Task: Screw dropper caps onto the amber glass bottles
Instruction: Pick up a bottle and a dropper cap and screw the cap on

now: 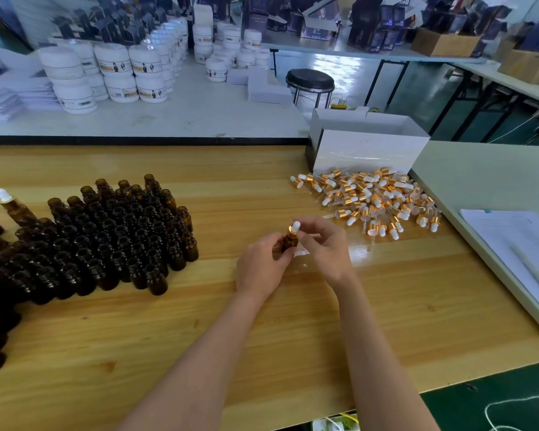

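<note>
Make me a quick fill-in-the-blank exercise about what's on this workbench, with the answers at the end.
The right hand pinches a dropper cap on the ____ held by the left hand.
The loose dropper caps lie piled in front of a ____ cardboard box.
The uncapped bottles stand to the ____ of both hands.
Missing words: bottle; white; left.

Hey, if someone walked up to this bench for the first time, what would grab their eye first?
Probably the dark crowd of open amber bottles standing on the left of the wooden table, and the heap of gold-collared dropper caps on the right before a white box. Between them, the left hand holds one bottle while the right hand pinches the cap on its neck.
</note>
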